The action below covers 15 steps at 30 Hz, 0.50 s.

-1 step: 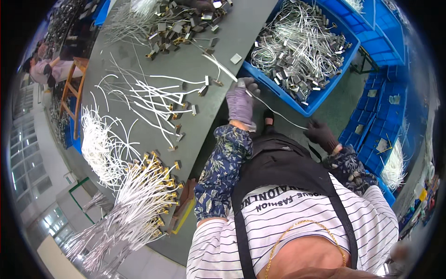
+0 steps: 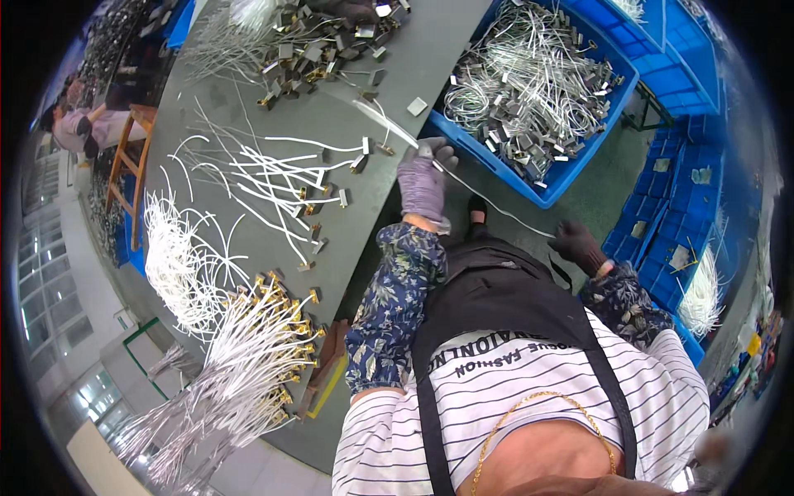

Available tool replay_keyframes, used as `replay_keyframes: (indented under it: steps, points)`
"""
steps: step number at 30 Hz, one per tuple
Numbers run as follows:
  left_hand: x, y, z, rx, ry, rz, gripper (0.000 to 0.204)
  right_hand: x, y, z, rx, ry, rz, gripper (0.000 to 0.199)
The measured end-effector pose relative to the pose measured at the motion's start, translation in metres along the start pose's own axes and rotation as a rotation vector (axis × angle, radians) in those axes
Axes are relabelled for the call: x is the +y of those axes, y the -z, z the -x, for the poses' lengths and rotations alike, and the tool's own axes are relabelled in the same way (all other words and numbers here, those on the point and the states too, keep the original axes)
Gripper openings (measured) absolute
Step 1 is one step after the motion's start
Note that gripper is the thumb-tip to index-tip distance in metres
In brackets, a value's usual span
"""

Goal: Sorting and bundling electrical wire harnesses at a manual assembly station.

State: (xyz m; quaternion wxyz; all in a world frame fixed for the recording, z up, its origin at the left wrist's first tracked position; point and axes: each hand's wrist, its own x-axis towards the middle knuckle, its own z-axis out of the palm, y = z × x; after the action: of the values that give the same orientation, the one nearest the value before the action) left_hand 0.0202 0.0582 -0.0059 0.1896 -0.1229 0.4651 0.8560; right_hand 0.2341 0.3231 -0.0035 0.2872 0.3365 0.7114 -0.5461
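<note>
While the fingers [image 2: 440, 147] of the left hand [image 2: 423, 186], gloved in purple and grey, press together on a white wire [image 2: 488, 197], those of the right hand [image 2: 579, 245], in a dark glove, curl closed on its other end; exactly how the fingertips lie there is hard to tell. The wire spans the gap between the hands in a shallow bend, beyond the edge of the table [image 2: 376, 186]. It looks very light, limp enough to sag yet springy, and probably a little slick, so a firm pinch near each end should suit it better than a loose hold mid-length. A blurred white length also reaches from the left fingers over the table; whether it is the same piece is unclear. Farther out, loose white wires [image 2: 277, 170] lie on the table, and a blue bin [image 2: 542, 197] holds a tangled heap.
</note>
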Motion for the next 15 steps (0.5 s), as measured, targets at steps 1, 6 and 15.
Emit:
replay_keyframes:
  steps: [1,6,15]
  points:
    - [0.003,-0.004,0.001,-0.026,-0.031,0.029,0.036,0.026,0.013,0.002,0.009,-0.147,0.096,0.016]
    - [0.05,-0.011,0.002,0.131,-0.095,-0.09,0.037,0.1,0.027,0.003,-0.018,-0.156,-0.106,0.017]
    - [0.139,0.024,0.003,0.264,-0.409,0.047,0.037,0.087,0.017,-0.024,-0.157,-0.095,-0.14,0.014]
